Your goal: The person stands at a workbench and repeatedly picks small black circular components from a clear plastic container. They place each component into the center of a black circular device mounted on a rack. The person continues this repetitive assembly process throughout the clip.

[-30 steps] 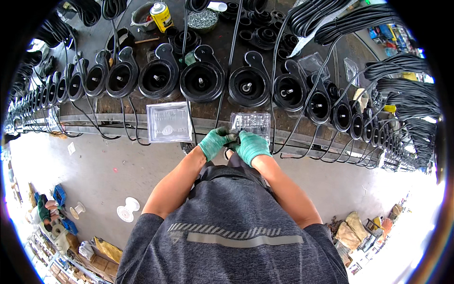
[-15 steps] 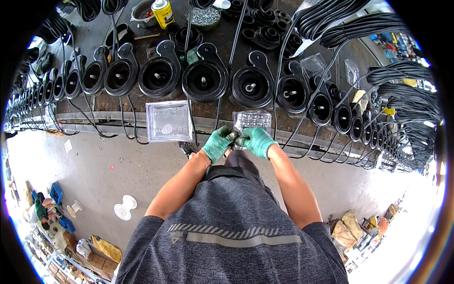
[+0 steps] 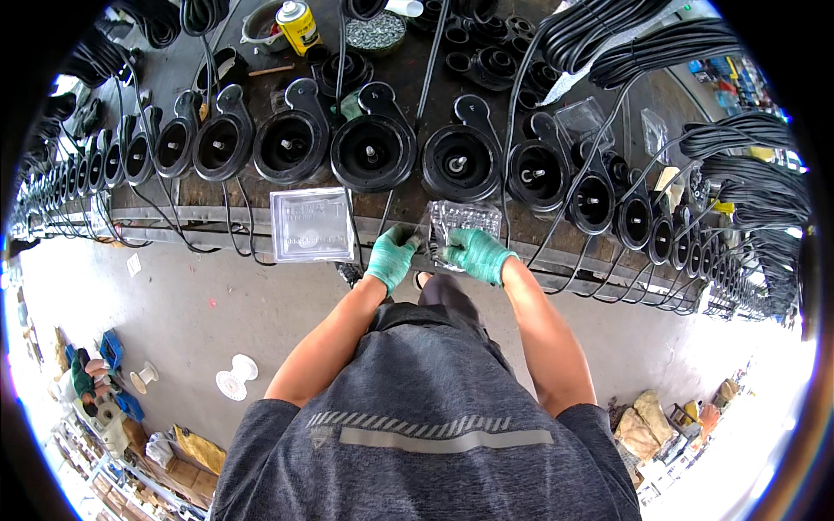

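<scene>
R grip (image 3: 478, 253) clamped on clear pack (image 3: 467, 215), nr edge; L grip (image 3: 393, 258) just beside (closed? can't tell).

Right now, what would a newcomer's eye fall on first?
Probably the curving row of round black housings along the dark bench. Below its middle, the green-gloved right hand overlaps a clear ridged plastic piece, the matching left hand beside it. A yellow cylindrical can sits toward the upper left.

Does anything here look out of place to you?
Perhaps two things: a flat white scrap and a white spool on the floor at the left. Both look stray, out in the open. I see no clear spill.
</scene>
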`<state>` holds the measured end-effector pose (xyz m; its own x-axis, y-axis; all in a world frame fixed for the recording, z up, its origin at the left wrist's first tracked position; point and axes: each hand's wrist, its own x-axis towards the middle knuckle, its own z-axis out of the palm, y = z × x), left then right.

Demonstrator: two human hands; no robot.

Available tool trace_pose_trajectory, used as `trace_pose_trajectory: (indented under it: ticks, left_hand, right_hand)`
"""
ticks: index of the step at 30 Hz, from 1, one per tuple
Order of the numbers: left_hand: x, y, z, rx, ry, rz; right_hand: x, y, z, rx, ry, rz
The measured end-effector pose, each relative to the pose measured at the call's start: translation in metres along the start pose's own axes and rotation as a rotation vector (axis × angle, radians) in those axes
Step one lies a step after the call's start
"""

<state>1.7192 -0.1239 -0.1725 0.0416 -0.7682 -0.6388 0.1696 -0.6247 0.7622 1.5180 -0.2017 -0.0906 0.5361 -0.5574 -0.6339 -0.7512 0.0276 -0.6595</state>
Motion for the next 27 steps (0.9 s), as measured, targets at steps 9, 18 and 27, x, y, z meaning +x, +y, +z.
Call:
trace_pose_trajectory:
  ticks: [9,18,27]
  left_hand:
    - [-0.005,0.045,-0.014,1.271,-0.486,1.119]
    - [0.048,0.042,0.032,1.234,-0.893,0.427]
    - [0.027,0.076,0.052,1.643,-0.849,0.99]
  right_hand:
    - [0.0,0.004,0.013,0.093,0.014,-0.004]
    - [0.005,-0.007,0.011,-0.051,0.064,-0.015]
    - [-0.075,0.035,0.008,0.263,0.491,-0.079]
